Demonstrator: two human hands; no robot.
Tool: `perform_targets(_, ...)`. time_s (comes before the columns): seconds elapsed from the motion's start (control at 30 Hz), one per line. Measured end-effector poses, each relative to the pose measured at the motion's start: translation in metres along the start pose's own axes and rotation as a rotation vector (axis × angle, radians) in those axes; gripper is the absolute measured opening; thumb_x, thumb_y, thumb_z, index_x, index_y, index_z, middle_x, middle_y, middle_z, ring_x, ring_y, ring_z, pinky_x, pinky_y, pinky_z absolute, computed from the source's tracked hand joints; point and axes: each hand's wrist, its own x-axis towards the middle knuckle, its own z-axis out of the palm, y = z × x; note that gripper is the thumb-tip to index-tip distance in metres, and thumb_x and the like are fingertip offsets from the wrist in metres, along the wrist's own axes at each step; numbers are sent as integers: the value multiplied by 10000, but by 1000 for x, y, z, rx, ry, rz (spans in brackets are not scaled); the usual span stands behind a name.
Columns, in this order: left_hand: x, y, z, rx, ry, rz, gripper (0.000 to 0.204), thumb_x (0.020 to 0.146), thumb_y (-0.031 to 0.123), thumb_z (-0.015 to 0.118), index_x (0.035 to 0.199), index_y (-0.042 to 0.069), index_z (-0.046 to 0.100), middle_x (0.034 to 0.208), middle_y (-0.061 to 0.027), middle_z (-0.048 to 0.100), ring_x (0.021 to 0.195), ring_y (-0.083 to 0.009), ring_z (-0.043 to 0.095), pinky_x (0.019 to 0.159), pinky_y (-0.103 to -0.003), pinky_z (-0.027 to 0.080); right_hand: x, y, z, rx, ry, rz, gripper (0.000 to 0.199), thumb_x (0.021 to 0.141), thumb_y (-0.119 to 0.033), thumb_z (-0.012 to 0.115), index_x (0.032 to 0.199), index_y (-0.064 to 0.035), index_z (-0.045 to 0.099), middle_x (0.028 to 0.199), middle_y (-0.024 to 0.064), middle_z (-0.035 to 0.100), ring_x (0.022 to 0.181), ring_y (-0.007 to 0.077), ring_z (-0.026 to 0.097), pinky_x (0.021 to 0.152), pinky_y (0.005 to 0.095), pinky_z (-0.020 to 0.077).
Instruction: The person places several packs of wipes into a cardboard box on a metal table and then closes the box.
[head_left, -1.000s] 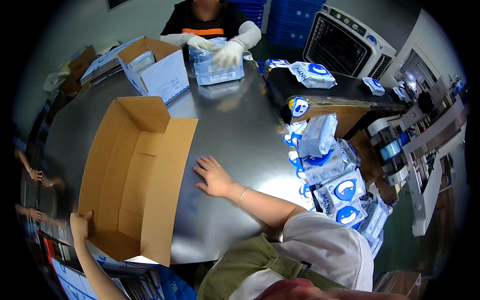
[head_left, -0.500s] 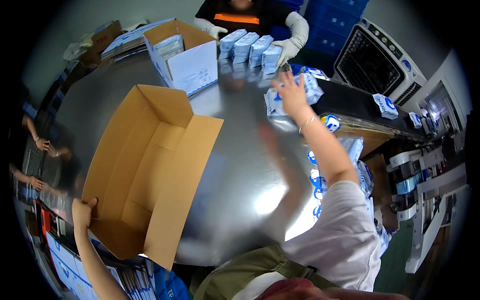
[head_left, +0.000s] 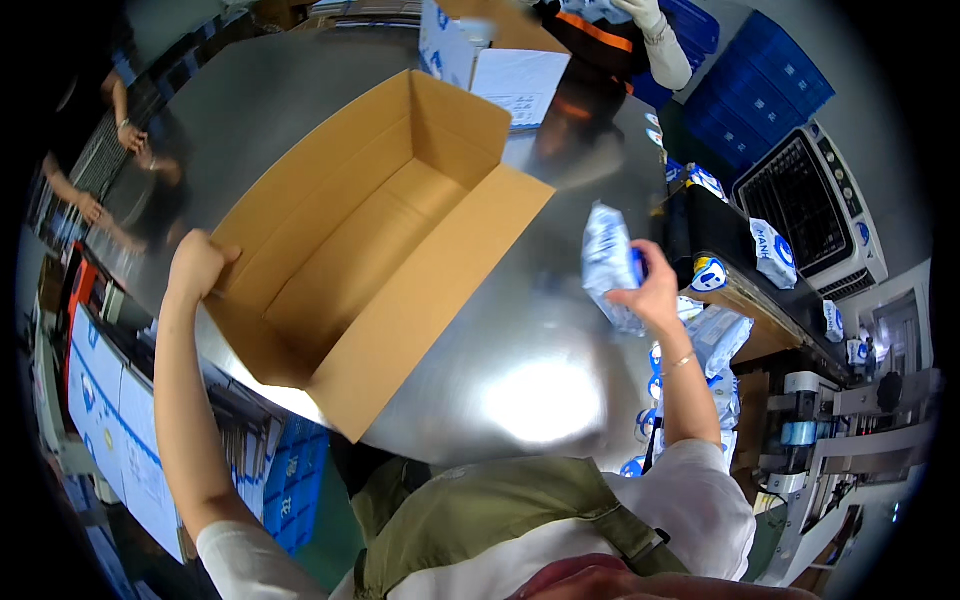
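My left hand (head_left: 201,264) is closed on the near left edge of a long, open cardboard box (head_left: 430,320), thumb over the rim. The box is brown inside, its inner floor is bare, and a side flap folds outward toward me. To the right of it, my right hand (head_left: 652,288) grips a light blue and white soft plastic-wrapped pack (head_left: 607,262) between thumb and fingers. The pack is held upright above the shiny metal table (head_left: 480,390), apart from the box.
A blue-white carton (head_left: 520,85) stands at the back, beside a co-worker's gloved hand (head_left: 640,12). At right, a black conveyor (head_left: 722,225) carries packs (head_left: 772,253), with more packs (head_left: 718,335) heaped below. An air cooler (head_left: 812,205) and blue crates (head_left: 765,90) stand behind.
My right hand has come back from the conveyor's end, now with a pack in it. My left hand still grips the box. The co-worker's row of standing packs has left the table. The view has shifted.
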Motion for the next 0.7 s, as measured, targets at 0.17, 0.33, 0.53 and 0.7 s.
perform_targets(0.17,-8,3,-11,-3,-58,-54,442,774,368,694,852,-67,691,843,-252,671,816,-375,662,744,-417,511,18,-41,-7,1312,-109,-65,743,684,-232,731,1309,45,437,1224,158,585,1107,304,583,986,411,444)
perform_targets(0.33,0,-4,-1,24,-38,-8,570,876,540,553,898,-9,701,950,-221,675,956,-359,637,831,-437,489,108,-129,83,1665,-480,-96,497,913,-300,450,1286,25,498,1271,164,575,1152,341,564,996,454,457)
perform_targets(0.53,-11,8,-3,-35,-42,-91,507,882,489,562,979,11,701,1030,-209,666,1011,-354,622,878,-433,484,41,-253,253,557,-1188,101,404,897,-312,597,1195,-42,564,1083,124,648,946,240,636,824,371,508)
perform_targets(0.7,-29,-1,-22,187,-133,-54,403,746,389,735,929,31,716,969,-174,690,947,-331,656,811,-408,528,-15,-258,237,-83,-628,-815,393,857,-219,619,1192,-21,560,1172,183,607,1112,342,564,989,445,408)
